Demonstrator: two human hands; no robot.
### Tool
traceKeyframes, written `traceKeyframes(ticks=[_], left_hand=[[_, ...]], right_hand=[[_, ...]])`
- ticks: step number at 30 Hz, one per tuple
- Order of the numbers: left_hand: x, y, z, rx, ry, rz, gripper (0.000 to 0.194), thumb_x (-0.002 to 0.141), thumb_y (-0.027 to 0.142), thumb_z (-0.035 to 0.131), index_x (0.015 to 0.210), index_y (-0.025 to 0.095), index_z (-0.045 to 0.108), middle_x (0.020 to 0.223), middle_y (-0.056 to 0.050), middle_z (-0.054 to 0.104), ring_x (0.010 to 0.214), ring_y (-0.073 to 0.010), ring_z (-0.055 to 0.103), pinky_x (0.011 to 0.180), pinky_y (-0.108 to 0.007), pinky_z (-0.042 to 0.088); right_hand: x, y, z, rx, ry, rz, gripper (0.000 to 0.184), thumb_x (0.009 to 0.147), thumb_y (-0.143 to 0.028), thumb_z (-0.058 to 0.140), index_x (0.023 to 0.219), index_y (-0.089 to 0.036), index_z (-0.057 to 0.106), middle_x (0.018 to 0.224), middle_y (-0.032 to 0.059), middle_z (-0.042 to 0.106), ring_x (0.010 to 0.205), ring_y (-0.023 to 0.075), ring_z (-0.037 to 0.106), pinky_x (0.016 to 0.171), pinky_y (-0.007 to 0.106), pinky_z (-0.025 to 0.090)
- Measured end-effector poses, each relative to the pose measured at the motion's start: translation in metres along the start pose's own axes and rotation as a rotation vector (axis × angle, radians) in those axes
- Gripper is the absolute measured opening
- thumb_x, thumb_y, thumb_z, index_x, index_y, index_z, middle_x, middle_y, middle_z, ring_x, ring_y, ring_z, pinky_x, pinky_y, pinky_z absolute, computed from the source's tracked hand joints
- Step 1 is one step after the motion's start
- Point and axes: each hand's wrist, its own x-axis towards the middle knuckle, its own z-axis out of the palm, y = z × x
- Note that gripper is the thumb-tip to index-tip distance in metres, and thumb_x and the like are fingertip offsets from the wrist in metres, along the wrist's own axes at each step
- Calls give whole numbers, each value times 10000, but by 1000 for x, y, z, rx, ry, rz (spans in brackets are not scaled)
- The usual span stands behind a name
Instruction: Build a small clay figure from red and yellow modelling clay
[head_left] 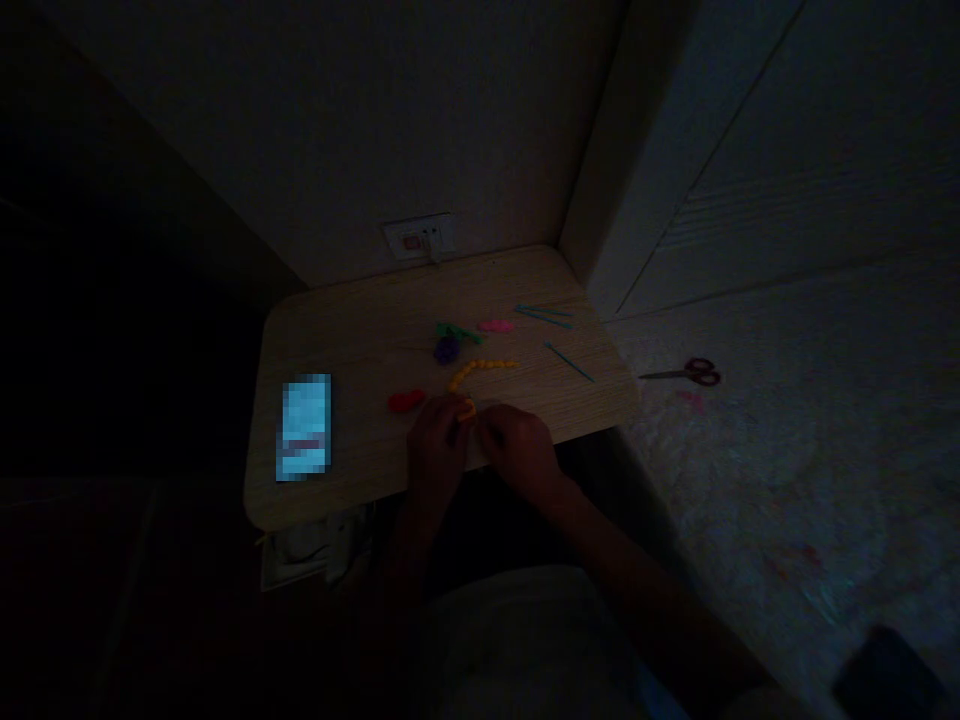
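In dim light, a knobbly orange-yellow strand (pixel 480 365) curves over the wooden table (pixel 345 320) and down to my hands. Its lower end sits at the fingertips of my left hand (pixel 436 440), which are closed on it. My right hand (pixel 521 445) is beside it with fingers pinched together, close to that end; what they hold is too dark to make out. Left of my left hand lies a red piece (pixel 406 401). Behind the strand are a purple bundle (pixel 447 350), a green piece (pixel 454 331) and a pink piece (pixel 496 326).
Thin teal sticks (pixel 570 362) lie at the table's right side. A bright, pixelated rectangle (pixel 305 425) is at the left. Scissors (pixel 686 372) rest on the pale surface to the right. A socket (pixel 420 238) with a plug is on the wall behind the table.
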Motion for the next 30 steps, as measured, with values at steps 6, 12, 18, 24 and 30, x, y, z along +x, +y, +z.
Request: traceKeyframes(ticks=[6, 12, 18, 24, 30], left_hand=[[0, -3, -3, -9, -24, -11, 120, 941, 191, 639, 1035, 215, 709, 1115, -68, 739, 1072, -228, 699, 994, -413, 568], [-5, -9, -6, 95, 1, -29, 259, 898, 228, 712, 1155, 224, 686, 1185, -92, 744, 1151, -281, 672, 1067, -487, 524], [-5, -10, -5, 52, -1, -56, 190, 911, 213, 693, 1099, 231, 720, 1145, -74, 773, 1107, -262, 705, 1032, -466, 555], [-6, -12, -3, 10, 4, -60, 173, 933, 241, 680, 1097, 229, 731, 1156, -79, 773, 1105, -254, 717, 1019, -466, 574], [-5, -13, -4, 4, -16, -59, 188, 929, 223, 676, 1108, 233, 729, 1152, -76, 774, 1095, -250, 719, 1008, -455, 584]], right_hand=[[2, 4, -9, -38, 16, 37, 154, 975, -216, 587, 990, -182, 736, 980, 93, 777, 873, 227, 705, 761, 294, 454], [3, 7, -8, -7, 62, 35, 178, 969, -210, 595, 1059, -179, 745, 1066, 105, 783, 954, 244, 715, 828, 305, 478], [3, 8, -8, -3, 24, -27, 181, 991, -196, 569, 996, -186, 749, 1024, 94, 777, 934, 226, 706, 819, 292, 469], [4, 8, -10, 27, 18, -39, 175, 996, -207, 585, 1025, -193, 757, 1015, 84, 778, 937, 223, 712, 816, 289, 467], [4, 3, -8, -6, 11, 24, 182, 986, -233, 600, 1078, -194, 753, 1054, 92, 794, 923, 234, 725, 796, 297, 475]])
